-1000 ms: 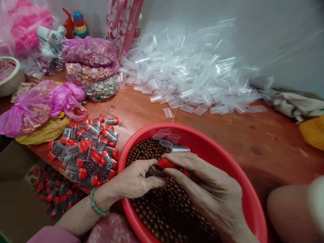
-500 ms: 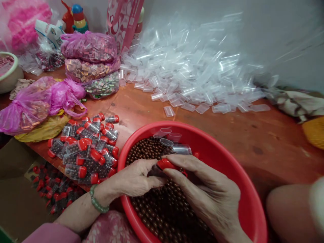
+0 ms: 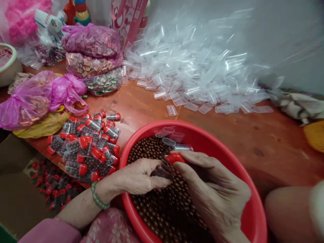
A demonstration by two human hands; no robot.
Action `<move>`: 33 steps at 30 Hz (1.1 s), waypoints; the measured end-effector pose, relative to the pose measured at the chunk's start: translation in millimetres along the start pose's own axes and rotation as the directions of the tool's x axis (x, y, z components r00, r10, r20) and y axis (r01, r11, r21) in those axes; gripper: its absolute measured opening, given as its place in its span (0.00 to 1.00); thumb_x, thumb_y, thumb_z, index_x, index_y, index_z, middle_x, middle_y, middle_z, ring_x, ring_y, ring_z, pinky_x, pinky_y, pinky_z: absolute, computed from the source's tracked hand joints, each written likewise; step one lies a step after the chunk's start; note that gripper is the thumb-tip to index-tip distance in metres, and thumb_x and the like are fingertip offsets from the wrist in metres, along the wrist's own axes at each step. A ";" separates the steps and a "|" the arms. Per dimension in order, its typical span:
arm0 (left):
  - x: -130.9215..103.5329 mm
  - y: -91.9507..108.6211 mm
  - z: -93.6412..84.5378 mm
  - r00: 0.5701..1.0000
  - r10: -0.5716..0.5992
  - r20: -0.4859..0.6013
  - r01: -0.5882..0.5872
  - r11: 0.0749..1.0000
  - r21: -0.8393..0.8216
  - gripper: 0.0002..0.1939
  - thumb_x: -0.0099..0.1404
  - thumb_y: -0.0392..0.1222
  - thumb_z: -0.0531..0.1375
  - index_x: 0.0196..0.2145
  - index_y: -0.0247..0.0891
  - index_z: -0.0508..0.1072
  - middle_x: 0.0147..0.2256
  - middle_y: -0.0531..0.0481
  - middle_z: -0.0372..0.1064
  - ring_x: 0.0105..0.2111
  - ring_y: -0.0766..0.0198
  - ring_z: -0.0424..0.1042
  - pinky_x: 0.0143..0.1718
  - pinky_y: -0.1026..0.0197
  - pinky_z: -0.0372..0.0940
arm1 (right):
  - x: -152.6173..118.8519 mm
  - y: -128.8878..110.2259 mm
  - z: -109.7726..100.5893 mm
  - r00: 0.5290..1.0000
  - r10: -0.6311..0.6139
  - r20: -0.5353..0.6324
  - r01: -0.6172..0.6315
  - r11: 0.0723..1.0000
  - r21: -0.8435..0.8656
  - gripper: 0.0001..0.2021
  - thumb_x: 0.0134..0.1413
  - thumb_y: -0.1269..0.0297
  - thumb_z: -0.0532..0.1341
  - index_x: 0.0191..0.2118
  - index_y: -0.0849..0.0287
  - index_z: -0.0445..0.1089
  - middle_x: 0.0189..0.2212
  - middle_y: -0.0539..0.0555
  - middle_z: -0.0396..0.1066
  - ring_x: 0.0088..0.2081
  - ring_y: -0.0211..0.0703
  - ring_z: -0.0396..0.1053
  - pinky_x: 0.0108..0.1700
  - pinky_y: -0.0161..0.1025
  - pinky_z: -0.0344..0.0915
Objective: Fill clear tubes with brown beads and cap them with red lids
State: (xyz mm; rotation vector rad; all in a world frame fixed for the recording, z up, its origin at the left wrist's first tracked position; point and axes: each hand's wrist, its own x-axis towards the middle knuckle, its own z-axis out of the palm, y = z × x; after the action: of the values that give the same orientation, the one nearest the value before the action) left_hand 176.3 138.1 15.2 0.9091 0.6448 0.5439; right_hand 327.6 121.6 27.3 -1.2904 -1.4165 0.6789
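Over a red basin of shiny brown balls, both my hands are at work. My left hand is closed around a small clear container, mostly hidden by the fingers. My right hand pinches a red cap between thumb and fingers, just right of the container and apart from it. Several clear empty containers lie in the basin at its far side. Left of the basin is a heap of filled containers with red caps.
A large pile of clear containers lies against the wall. Tied pink bags of small packets stand stacked at back left, beside a pink bag on a yellow one. More red-capped containers lie below the table edge.
The red cap in my right hand has moved slightly right, away from the container in my left hand. The camera view has shifted a little.
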 end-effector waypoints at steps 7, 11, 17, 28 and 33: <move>1.0 -2.0 -0.7 1.000 0.007 -0.002 -0.007 0.996 -0.091 0.10 0.56 0.41 0.64 0.31 0.35 0.67 0.25 0.57 0.58 0.25 0.71 0.57 0.30 0.64 0.56 | -0.3 -2.4 1.9 0.988 -0.103 0.112 0.108 0.993 -0.038 0.09 0.50 0.75 0.66 0.37 0.54 0.74 0.33 0.50 0.77 0.33 0.41 0.76 0.35 0.39 0.76; 1.3 -3.2 -1.2 1.000 0.013 0.004 -0.012 0.996 -0.085 0.08 0.57 0.40 0.63 0.31 0.35 0.66 0.24 0.57 0.58 0.25 0.71 0.57 0.29 0.64 0.55 | 1.3 -2.7 -3.8 0.971 -0.158 0.181 0.176 0.981 -0.086 0.10 0.51 0.75 0.65 0.37 0.52 0.73 0.33 0.50 0.76 0.33 0.41 0.75 0.33 0.38 0.75; 1.7 -5.1 -2.8 0.999 -0.047 0.006 0.047 0.998 -0.032 0.08 0.60 0.36 0.61 0.27 0.35 0.64 0.23 0.58 0.58 0.24 0.72 0.57 0.28 0.65 0.54 | 6.9 -0.9 -17.5 0.912 -0.194 0.362 0.260 0.955 -0.144 0.09 0.54 0.74 0.63 0.38 0.52 0.73 0.34 0.51 0.76 0.34 0.42 0.75 0.35 0.37 0.74; 1.0 1.3 0.8 0.998 -0.066 -0.006 0.062 0.964 -0.260 0.19 0.46 0.49 0.72 0.27 0.33 0.73 0.25 0.55 0.65 0.27 0.70 0.63 0.35 0.64 0.60 | -5.6 8.3 -1.5 0.718 -0.493 0.491 0.692 0.578 -0.431 0.33 0.53 0.58 0.62 0.61 0.66 0.54 0.42 0.68 0.72 0.42 0.59 0.72 0.39 0.56 0.72; -6.0 2.0 -1.0 0.998 -0.060 0.029 0.066 0.957 -0.282 0.18 0.46 0.48 0.73 0.29 0.32 0.76 0.26 0.54 0.68 0.29 0.69 0.64 0.35 0.65 0.61 | -11.6 5.7 2.4 0.693 -0.562 0.452 0.719 0.495 -0.488 0.32 0.51 0.62 0.61 0.61 0.67 0.55 0.40 0.66 0.74 0.41 0.56 0.73 0.40 0.51 0.71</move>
State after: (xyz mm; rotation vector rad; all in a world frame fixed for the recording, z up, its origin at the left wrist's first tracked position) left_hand 171.1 135.6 18.2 0.6220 0.5591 0.5531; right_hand 325.8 112.8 17.8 -1.0167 -2.2921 -0.2363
